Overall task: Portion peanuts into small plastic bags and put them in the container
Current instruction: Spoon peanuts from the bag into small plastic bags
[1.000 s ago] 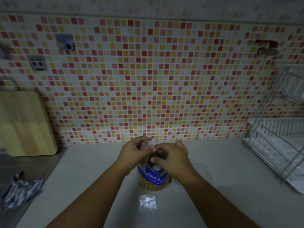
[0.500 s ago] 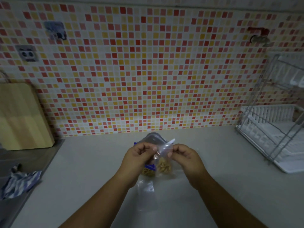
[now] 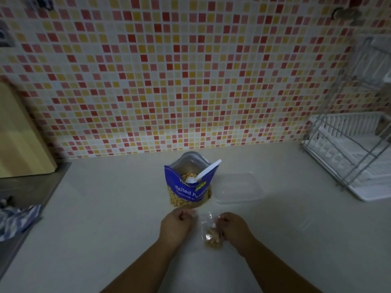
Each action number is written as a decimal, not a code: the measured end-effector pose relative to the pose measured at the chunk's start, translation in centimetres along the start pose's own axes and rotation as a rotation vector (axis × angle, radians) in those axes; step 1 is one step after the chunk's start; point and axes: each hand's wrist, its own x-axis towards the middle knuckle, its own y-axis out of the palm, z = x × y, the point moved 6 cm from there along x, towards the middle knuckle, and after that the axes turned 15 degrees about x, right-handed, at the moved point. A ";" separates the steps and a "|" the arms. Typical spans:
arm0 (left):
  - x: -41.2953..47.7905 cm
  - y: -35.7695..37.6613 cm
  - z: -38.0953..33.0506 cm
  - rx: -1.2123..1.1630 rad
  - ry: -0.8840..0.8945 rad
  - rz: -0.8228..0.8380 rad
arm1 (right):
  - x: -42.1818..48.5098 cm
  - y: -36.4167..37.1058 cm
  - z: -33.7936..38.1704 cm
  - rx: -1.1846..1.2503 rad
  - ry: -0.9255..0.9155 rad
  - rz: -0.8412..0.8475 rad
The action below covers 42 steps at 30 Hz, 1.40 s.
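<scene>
Peanuts in a small clear plastic bag hang limp and light; both hands pinch its slippery top edge, the best hold.

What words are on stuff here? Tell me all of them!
"Salted Pea...": white letters on the blue peanut bag; the end is cut off by a fold.
"...DEN": yellow brand letters above it, partly hidden by the white spoon.
A smaller line under "Salted" is too blurred to read.
No other words are readable.
</scene>
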 end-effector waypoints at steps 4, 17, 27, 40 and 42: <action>1.2 -2.6 0.8 0.256 0.014 -0.186 | 0.3 0.3 0.8 -0.080 0.018 -0.102; 2.8 -3.1 2.8 0.323 0.076 -0.112 | 0.5 0.7 0.9 -0.228 0.030 -0.200; 3.2 -3.9 2.7 0.368 0.304 -0.059 | 0.8 0.5 0.8 -0.179 -0.013 -0.272; -0.3 -5.7 -1.2 0.022 0.424 0.183 | -2.7 4.7 5.7 0.070 -0.304 0.094; -0.9 -5.9 -1.6 -0.152 0.328 0.239 | -3.3 4.4 6.4 0.166 -0.305 0.075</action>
